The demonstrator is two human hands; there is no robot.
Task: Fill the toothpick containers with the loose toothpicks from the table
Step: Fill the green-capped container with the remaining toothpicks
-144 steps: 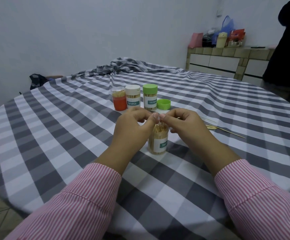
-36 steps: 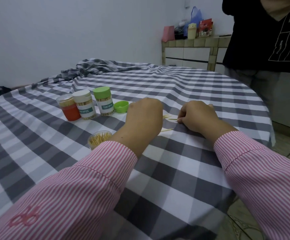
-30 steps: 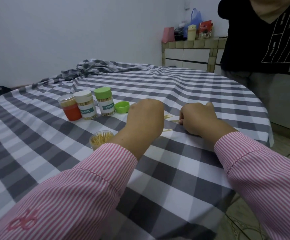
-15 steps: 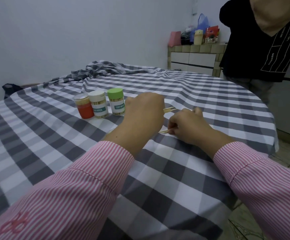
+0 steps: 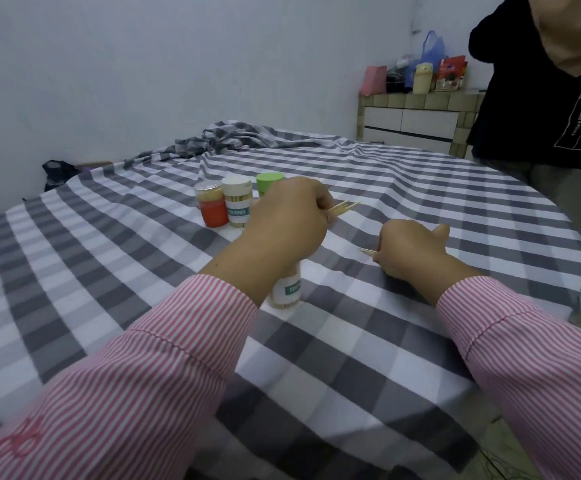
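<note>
Checkered tabletop point(image 5: 403, 341): left hand point(image 5: 287, 220) grips toothpick bundle point(image 5: 342, 208) above open container point(image 5: 287, 289); right hand point(image 5: 412, 252), at 3 o'clock, pinches one toothpick point(image 5: 367, 251).

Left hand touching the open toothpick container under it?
Cannot tell. In the head view the left hand overlaps the top of the open toothpick container, hiding its rim, so neither contact nor gap shows.

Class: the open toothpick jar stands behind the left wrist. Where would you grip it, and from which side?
Grip the jar round its labelled wall, coming from its right. It stands upright, its mouth is hidden behind the left hand, and that forearm blocks the left and top.
</note>
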